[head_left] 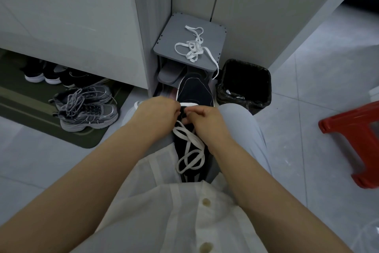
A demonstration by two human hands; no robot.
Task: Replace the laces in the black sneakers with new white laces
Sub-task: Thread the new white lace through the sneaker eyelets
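Observation:
A black sneaker [194,90] lies on my lap with its toe pointing away from me. A white lace [189,146] crosses its lowest eyelets and trails in loops over the tongue toward my body. My left hand [159,113] pinches the lace at the sneaker's left side. My right hand [205,118] pinches the lace at the right side, fingers curled. A second white lace [193,47] lies tangled on top of the small grey shoe rack [168,47], one end hanging over its front edge.
A black bin [246,82] with a liner stands right of the rack. A red plastic stool [356,140] sits at the right. Grey running shoes [88,107] rest on a dark mat [30,113] at left, with more shoes under the white cabinet [71,16].

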